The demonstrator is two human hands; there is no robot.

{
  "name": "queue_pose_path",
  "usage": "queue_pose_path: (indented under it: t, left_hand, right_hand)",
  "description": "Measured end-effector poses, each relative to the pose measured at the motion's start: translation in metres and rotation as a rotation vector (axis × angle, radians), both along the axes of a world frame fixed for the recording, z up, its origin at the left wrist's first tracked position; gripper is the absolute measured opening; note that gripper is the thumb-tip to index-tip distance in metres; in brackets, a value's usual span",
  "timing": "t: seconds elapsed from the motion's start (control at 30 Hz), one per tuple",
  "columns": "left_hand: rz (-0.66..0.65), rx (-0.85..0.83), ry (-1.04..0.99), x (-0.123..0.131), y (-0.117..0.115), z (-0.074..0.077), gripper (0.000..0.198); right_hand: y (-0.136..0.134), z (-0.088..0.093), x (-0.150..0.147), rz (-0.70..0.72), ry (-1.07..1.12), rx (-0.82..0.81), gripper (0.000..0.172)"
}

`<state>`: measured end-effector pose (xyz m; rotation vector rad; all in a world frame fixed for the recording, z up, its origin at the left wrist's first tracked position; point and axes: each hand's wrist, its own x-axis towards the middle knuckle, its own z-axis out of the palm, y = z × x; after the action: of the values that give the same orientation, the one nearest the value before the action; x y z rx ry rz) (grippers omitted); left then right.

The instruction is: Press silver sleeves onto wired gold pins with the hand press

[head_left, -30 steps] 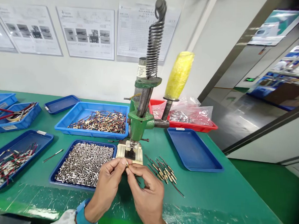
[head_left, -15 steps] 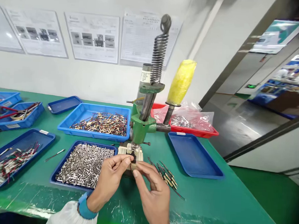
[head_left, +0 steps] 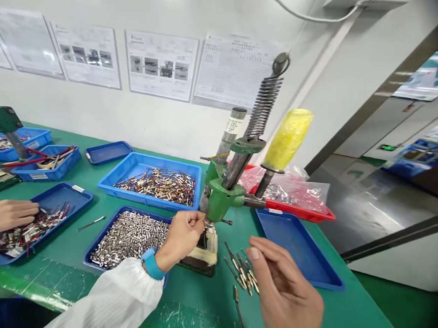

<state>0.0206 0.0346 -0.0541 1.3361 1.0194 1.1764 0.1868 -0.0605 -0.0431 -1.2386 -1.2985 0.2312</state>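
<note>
My left hand [head_left: 185, 236] is at the foot of a green hand press [head_left: 220, 198]. Its thumb and fingers are pinched together beside the press tip; whatever they hold is hidden. Off to the right, my right hand [head_left: 289, 292] is raised over the table with fingers half curled and a gap between thumb and forefinger, nothing visible in it. Close to it lies a small pile of brass-coloured connectors with wire leads [head_left: 242, 272]. One separate wired connector [head_left: 236, 298] lies in front of the pile. The press has a yellow-wrapped handle [head_left: 287, 141] and a coil spring [head_left: 263, 107].
A blue tray of small metal sleeves [head_left: 131, 238] stands left of the press, with a tray of wired connectors [head_left: 158, 182] behind. A co-worker's hand [head_left: 11, 218] reaches into the far-left tray [head_left: 79, 200]. Another blue tray [head_left: 303, 238] and a red tray [head_left: 323, 216] stand right.
My hands were together at the press front; the right has moved away to the right, while the left stays by the press. A co-worker's hand has come into the left tray. The view has shifted.
</note>
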Motion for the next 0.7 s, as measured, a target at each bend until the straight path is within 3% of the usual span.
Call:
queue_pose_path:
  t: [0.1, 0.2, 0.33, 0.43, 0.53, 0.7]
  left_hand:
    - [0.049, 0.085, 0.061, 0.000, -0.009, -0.006, 0.031]
    - [0.088, 0.171, 0.086, 0.000, -0.016, -0.014, 0.034]
    - [0.083, 0.219, 0.123, 0.000, -0.018, -0.023, 0.036]
    - [0.082, 0.231, 0.143, -0.001, -0.016, -0.026, 0.035]
    - [0.076, 0.229, 0.161, -0.001, -0.016, -0.025, 0.035]
    - [0.051, 0.233, 0.168, -0.004, -0.017, -0.023, 0.035]
  right_hand:
    - [0.013, 0.031, 0.007, -0.094, -0.098, 0.107, 0.011]
    - [0.042, 0.076, 0.010, -0.237, -0.156, 0.236, 0.019]
    - [0.097, 0.144, 0.013, -0.176, -0.220, 0.301, 0.045]
    - [0.120, 0.179, 0.014, -0.129, -0.307, 0.207, 0.043]
    - [0.106, 0.185, 0.006, -0.150, -0.336, 0.126, 0.033]
    - [0.060, 0.163, -0.014, -0.233, -0.262, 0.376, 0.029]
